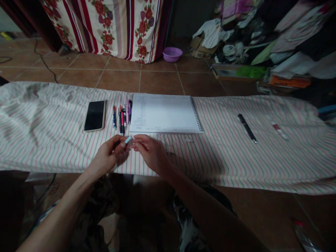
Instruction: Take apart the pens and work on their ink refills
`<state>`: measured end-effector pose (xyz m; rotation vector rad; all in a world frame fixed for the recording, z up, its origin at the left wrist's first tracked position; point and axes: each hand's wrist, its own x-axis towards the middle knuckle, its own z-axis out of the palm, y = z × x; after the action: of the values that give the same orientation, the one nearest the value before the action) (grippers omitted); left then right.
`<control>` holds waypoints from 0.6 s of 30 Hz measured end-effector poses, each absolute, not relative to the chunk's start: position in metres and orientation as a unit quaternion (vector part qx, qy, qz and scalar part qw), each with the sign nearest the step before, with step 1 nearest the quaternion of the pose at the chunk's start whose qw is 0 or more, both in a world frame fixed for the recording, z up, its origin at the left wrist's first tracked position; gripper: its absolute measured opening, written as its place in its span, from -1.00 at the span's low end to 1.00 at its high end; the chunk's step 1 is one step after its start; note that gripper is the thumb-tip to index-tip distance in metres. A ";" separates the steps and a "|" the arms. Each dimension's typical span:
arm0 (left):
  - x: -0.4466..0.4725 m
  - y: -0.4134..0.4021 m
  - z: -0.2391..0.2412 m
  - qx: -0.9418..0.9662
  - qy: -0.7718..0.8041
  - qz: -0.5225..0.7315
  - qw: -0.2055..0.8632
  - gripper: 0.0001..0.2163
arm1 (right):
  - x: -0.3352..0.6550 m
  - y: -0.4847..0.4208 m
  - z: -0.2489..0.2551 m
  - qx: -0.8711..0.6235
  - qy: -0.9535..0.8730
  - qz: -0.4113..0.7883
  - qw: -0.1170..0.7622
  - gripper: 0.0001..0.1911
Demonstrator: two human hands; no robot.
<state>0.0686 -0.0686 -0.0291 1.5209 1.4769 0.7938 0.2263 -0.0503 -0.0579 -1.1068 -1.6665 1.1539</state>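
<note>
Above the front edge of the cloth, my left hand [113,149] pinches a small light-blue and white block, seemingly an eraser [128,139], between thumb and fingers. My right hand [150,148] comes up to its other end with the fingers bent together; whether they touch it, or hold a small bit, is too small to tell. Just beyond the hands lies an open spiral notebook [170,113] with a printed page. Left of it is a bunch of pens [122,117], with one blue and orange pen [114,117] slightly apart.
A phone [95,116] lies left of the pens on the striped cloth [223,154]. To the right are a black pen [247,128] and a white and red pen-like stick [277,127]. A purple basin [172,54] stands on the tiled floor, near piled clothes and a cardboard box [201,45].
</note>
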 end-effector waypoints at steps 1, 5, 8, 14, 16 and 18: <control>0.069 -0.069 -0.028 0.597 0.589 0.326 0.436 -0.82 | 0.226 -0.050 -0.058 -0.441 -0.663 0.449 0.405 -0.82; 0.069 -0.069 -0.027 0.584 0.591 0.330 0.448 -0.81 | 0.232 -0.048 -0.055 -0.458 -0.697 0.383 0.397 -0.84; 0.069 -0.068 -0.029 0.594 0.591 0.324 0.439 -0.83 | 0.242 -0.044 -0.049 -0.474 -0.733 0.306 0.379 -0.84; 0.071 -0.069 -0.034 0.657 0.596 0.261 0.381 -0.82 | 0.272 -0.037 -0.039 -0.513 -0.767 0.212 0.323 -0.85; 0.072 -0.069 -0.035 0.668 0.594 0.242 0.378 -0.80 | 0.281 -0.036 -0.040 -0.523 -0.772 0.206 0.295 -0.86; 0.073 -0.070 -0.036 0.683 0.591 0.235 0.360 -0.78 | 0.288 -0.037 -0.041 -0.526 -0.775 0.207 0.281 -0.86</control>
<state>0.0731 -0.0696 -0.0360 1.7605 1.5239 0.6055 0.2881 -0.0369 -0.0409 -1.4102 -2.0772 0.5537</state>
